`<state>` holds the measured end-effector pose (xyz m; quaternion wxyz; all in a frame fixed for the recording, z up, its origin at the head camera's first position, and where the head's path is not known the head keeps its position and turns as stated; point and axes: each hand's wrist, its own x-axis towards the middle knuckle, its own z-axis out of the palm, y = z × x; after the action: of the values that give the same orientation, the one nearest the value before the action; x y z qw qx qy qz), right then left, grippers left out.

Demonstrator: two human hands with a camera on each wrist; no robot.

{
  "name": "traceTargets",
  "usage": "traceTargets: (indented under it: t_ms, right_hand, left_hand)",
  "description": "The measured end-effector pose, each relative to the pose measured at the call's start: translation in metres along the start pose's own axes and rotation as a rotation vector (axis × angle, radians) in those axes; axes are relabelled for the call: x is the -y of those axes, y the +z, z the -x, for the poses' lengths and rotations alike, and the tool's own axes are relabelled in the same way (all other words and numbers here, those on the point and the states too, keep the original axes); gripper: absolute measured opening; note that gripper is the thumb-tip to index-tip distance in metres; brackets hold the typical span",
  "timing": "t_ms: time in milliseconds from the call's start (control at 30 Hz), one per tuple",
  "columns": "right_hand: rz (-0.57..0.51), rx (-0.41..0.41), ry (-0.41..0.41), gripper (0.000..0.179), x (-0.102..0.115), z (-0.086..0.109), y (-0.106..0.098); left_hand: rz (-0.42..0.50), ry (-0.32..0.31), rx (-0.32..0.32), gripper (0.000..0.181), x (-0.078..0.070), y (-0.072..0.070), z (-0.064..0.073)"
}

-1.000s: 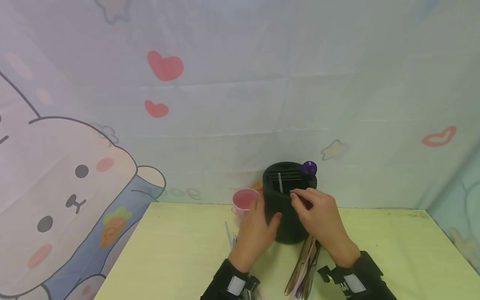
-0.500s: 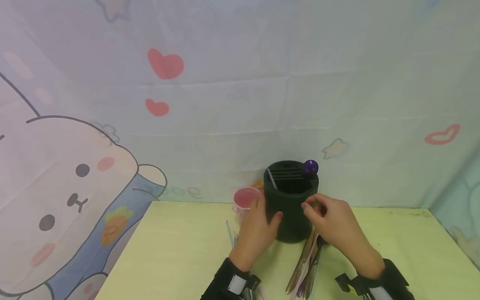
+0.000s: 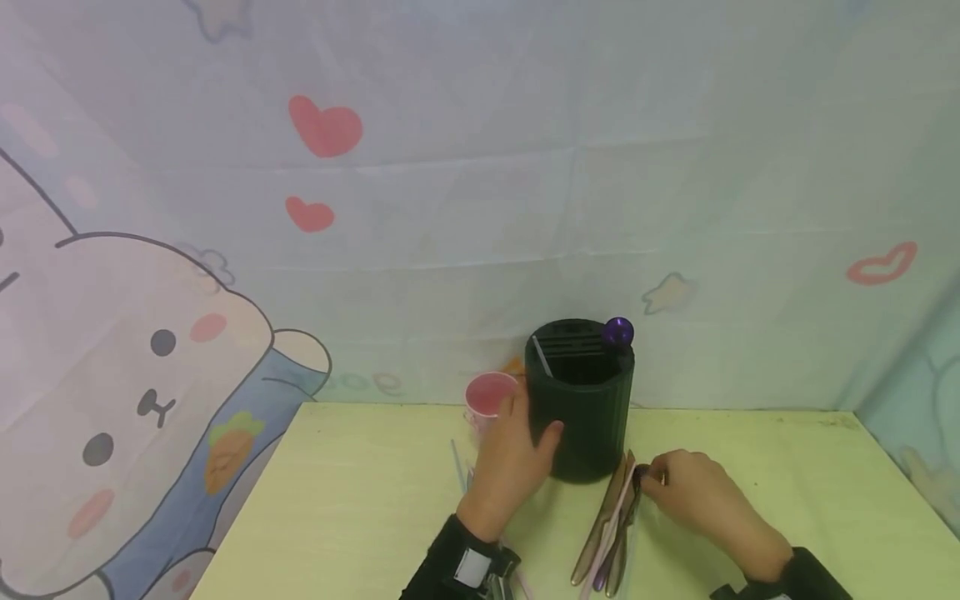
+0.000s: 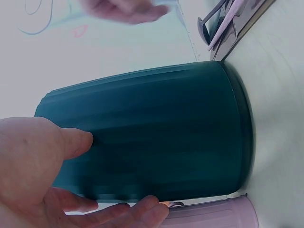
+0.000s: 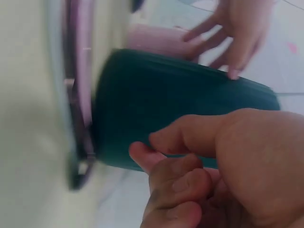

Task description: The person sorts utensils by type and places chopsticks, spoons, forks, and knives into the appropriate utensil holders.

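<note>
A dark green ribbed utensil holder [image 3: 588,433] with slots in its top stands upright at the table's back. A shiny purple rounded end [image 3: 618,332] and a thin grey stick [image 3: 542,357] stick out of it. My left hand [image 3: 510,467] holds its left side, thumb [image 4: 76,142] on the wall. My right hand [image 3: 701,492] is low to its right, fingertips beside the dark rounded end [image 3: 641,472] of a cutlery bundle. Its thumb [image 5: 190,135] and index are apart; the other fingers curl loosely around nothing. In the bundle lie metal handles [image 3: 596,533] and a pink straw [image 3: 609,537].
A pink cup [image 3: 491,395] stands left of the holder, partly behind my left hand. A pale blue straw [image 3: 457,467] and other thin things lie by my left wrist. A printed cloth [image 3: 480,208] hangs right behind the pale yellow table [image 3: 375,500].
My right hand has left the holder's top and moved down and right to the cutlery. The grey stick leans further left in the holder. My left hand stays put.
</note>
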<state>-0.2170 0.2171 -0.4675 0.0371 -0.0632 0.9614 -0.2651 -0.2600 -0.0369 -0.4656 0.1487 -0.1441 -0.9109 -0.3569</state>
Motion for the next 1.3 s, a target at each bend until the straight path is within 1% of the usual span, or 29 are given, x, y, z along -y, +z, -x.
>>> traceTargets:
  t_ms: [67, 167, 267, 400, 500, 567, 733, 933, 1000, 1167, 1233, 1300]
  right_hand:
    - [0.002, 0.046, 0.021, 0.017, -0.006, -0.001, 0.008]
    - [0.009, 0.069, 0.029, 0.017, -0.013, -0.002, 0.02]
    - [0.014, 0.057, 0.019, 0.019, -0.017, -0.003, 0.033]
    - [0.003, 0.018, 0.013, 0.039, -0.019, -0.003, 0.046]
    - [-0.009, -0.01, 0.02, 0.047, -0.019, -0.002, 0.051]
    - [-0.016, -0.02, 0.029, 0.045, -0.02, -0.002, 0.052]
    - [-0.026, -0.01, 0.064, 0.044, -0.025, -0.005, 0.052]
    - [-0.035, -0.063, 0.063, 0.048, -0.035, -0.012, 0.053]
    - [-0.037, -0.069, 0.083, 0.047, -0.039, -0.015, 0.053]
    - [-0.059, -0.073, 0.13, 0.038, -0.049, -0.018, 0.043]
    - [-0.069, -0.097, 0.124, 0.032, -0.049, -0.019, 0.037]
    - [-0.079, -0.141, 0.105, 0.028, -0.049, -0.02, 0.03]
  left_hand:
    - [-0.002, 0.0, 0.0, 0.08, 0.0, 0.0, 0.0]
    - [-0.007, -0.007, 0.007, 0.079, 0.0, -0.001, 0.0]
    - [-0.005, -0.006, 0.004, 0.079, -0.001, -0.001, -0.001]
    - [0.0, -0.009, 0.004, 0.078, 0.0, -0.002, -0.002]
    - [-0.004, -0.014, 0.008, 0.079, 0.0, -0.001, -0.002]
    - [-0.006, -0.009, 0.001, 0.078, 0.0, -0.001, -0.002]
    - [-0.008, 0.005, -0.015, 0.077, 0.0, -0.002, -0.002]
    - [-0.004, -0.001, -0.007, 0.077, 0.0, -0.002, -0.002]
    - [-0.001, -0.009, 0.0, 0.077, 0.001, -0.002, -0.002]
    - [-0.001, -0.019, 0.007, 0.077, 0.001, -0.002, -0.002]
    - [-0.005, -0.013, 0.0, 0.077, 0.001, -0.002, -0.001]
    - [-0.008, -0.01, -0.005, 0.077, 0.001, -0.002, -0.001]
